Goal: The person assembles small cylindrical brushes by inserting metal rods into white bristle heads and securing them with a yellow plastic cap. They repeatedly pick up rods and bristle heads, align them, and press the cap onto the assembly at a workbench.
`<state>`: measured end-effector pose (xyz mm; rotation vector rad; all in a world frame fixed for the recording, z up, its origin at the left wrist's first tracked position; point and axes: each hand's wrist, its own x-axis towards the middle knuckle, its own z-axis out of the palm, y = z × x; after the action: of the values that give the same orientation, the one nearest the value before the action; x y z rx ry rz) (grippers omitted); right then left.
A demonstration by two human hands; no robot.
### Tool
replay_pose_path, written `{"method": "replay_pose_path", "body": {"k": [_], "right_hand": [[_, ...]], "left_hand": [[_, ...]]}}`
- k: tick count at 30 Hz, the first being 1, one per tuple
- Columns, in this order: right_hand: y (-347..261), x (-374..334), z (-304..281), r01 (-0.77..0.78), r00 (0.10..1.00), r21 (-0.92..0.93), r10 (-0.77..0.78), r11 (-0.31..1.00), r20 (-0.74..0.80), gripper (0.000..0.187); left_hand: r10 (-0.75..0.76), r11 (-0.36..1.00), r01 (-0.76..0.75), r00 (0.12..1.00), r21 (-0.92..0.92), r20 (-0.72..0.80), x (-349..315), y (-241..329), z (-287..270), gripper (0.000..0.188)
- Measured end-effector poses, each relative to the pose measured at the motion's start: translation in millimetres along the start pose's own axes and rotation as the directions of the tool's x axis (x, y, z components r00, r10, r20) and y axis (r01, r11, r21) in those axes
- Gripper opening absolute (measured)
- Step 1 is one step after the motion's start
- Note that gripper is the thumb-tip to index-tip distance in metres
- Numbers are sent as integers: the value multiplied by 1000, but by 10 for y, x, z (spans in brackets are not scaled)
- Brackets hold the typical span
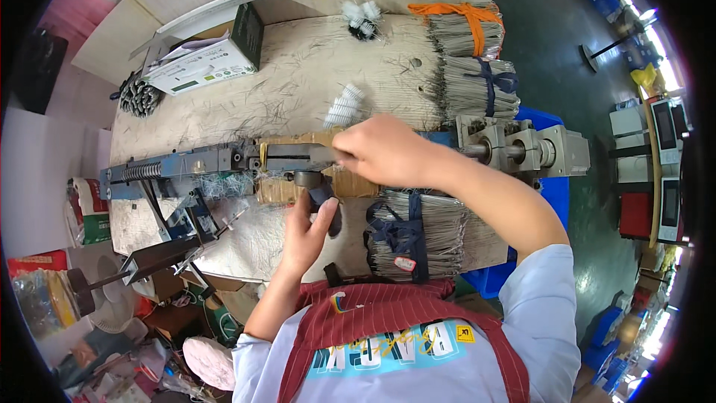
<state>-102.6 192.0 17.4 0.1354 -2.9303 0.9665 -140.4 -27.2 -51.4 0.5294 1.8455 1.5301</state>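
A long blue metal machine [175,165] runs across the bench, with a coil spring near its left end. At its middle, a slotted steel part lies over a tan taped block [279,192]. My right hand [384,151] is closed at the right end of the slotted part. Its curled fingers hide whatever they pinch. Just below, my left hand [306,233] has its thumb and fingers around a dark cylindrical piece [321,192] with a round grey end. White bristle brushes [344,107] lie behind the machine, beyond my right hand.
Bundles of thin metal wires [470,89], tied with cloth, lie at the right, and another wire bundle [440,235] sits near me. A green and white carton [205,60] stands at the back left. Loose wire bits litter the bench. A blue bin [553,205] stands beyond the right edge.
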Motion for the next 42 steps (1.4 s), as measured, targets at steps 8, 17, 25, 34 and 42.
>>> {"method": "replay_pose_path", "body": {"k": [8,17,25,34,42], "right_hand": [[-35,66,-39,-74,993,-11,75,997,96,16],[-12,92,-14,-125,987,-28,127,992,101,12],[-401,-334,121,98,934,-508,-255,856,-249,13],[-277,-501,652,35,999,-61,-35,997,10,22],[286,-775,542,-310,938,-279,246,909,-244,21]], "left_hand": [[226,550,-184,972,815,67,88,255,-573,43],[-309,920,374,876,-115,370,-177,840,-266,43],[-248,968,248,969,29,-8,-314,192,557,18],[64,819,-49,998,572,-6,-223,-318,180,33],[-219,974,173,878,-146,-426,-694,-392,-931,20]]}}
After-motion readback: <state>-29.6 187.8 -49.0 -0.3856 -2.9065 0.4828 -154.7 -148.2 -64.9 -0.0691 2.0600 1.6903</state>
